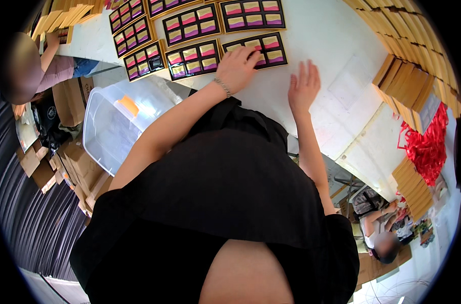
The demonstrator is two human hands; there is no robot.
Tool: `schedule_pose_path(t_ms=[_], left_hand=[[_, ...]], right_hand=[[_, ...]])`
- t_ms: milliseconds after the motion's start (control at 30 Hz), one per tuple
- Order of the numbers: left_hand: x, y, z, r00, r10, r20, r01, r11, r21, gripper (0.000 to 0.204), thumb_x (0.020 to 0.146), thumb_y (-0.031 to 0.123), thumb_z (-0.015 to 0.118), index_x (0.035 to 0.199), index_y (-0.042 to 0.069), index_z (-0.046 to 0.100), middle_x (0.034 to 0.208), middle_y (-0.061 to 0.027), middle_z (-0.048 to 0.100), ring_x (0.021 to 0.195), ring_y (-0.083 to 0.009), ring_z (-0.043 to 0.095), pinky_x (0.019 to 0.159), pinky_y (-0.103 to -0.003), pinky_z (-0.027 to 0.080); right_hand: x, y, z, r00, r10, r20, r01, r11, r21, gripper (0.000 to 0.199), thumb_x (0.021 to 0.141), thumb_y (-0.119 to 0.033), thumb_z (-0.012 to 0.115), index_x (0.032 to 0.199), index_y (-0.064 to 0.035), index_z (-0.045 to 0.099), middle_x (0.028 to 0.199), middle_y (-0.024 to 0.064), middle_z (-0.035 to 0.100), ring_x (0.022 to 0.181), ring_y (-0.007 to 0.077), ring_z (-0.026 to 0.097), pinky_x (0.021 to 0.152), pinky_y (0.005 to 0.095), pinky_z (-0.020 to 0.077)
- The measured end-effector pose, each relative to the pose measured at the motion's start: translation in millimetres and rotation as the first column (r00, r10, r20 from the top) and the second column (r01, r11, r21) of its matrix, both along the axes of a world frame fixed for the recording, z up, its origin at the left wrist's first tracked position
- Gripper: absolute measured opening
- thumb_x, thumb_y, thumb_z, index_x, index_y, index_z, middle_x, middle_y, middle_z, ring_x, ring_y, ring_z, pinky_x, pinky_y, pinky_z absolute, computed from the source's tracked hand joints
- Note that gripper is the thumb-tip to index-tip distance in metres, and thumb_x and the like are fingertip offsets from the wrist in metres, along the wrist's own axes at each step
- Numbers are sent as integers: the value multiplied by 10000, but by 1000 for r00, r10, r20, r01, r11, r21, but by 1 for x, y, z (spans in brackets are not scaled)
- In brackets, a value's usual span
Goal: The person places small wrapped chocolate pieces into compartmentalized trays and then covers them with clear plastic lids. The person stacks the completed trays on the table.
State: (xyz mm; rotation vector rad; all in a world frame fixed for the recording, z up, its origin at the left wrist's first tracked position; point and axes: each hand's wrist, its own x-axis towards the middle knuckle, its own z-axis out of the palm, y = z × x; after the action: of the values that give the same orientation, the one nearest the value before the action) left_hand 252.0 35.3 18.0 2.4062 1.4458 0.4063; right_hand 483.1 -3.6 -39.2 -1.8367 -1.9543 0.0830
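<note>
My left hand (238, 68), with a bracelet at the wrist, reaches over the left part of the nearest right box (274, 49). Its fingers are apart and bent down over the packets, covering some of them. This dark, gold-edged box has compartments of pink, purple and gold packets. To the right of it, my right hand (305, 87) hovers over or rests on the white table (337, 116), fingers stretched out and nothing in them. A similar filled box (192, 60) lies just left of my left hand. Another box (144, 62) farther left has one dark compartment.
More filled boxes (253, 14) lie in rows beyond. Stacks of yellow-edged boxes (408, 83) and red ribbon (425, 149) stand at the right. A clear plastic bin (106, 134) sits below left. Co-workers (58, 71) are at the far left and lower right.
</note>
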Motion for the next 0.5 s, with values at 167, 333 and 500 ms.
schedule_pose_path(t_ms=[167, 333, 500], left_hand=[[-20, -5, 2, 993, 93, -76, -95, 995, -20, 718, 679, 298, 772, 1302, 105, 473, 1290, -95, 464, 1223, -276, 427, 980, -495, 334], [-22, -4, 5, 943, 154, -296, -199, 972, -127, 1000, 612, 428, 808, 1428, 136, 311, 1362, -95, 390, 1293, -283, 359, 1001, -606, 221], [-22, 3, 6, 958, 85, -276, -139, 974, -181, 932, 651, 298, 780, 1421, 111, 290, 1317, -96, 399, 1261, -252, 368, 996, -603, 222]], right_hand=[[77, 10, -23, 697, -652, 299, 698, 712, -72, 825, 802, -510, 637, 1436, -99, 305, 1477, 239, 231, 1321, 433, 257, 999, 606, 264], [103, 27, 5, 787, -584, 200, 613, 702, -363, 885, 777, -533, 658, 1445, -90, 284, 1482, 262, 186, 1363, 458, 156, 1030, 635, 210], [98, 6, 19, 911, -312, -272, 218, 920, -324, 841, 703, -356, 778, 1404, -113, 380, 1472, 212, 235, 1328, 395, 262, 1071, 519, 266]])
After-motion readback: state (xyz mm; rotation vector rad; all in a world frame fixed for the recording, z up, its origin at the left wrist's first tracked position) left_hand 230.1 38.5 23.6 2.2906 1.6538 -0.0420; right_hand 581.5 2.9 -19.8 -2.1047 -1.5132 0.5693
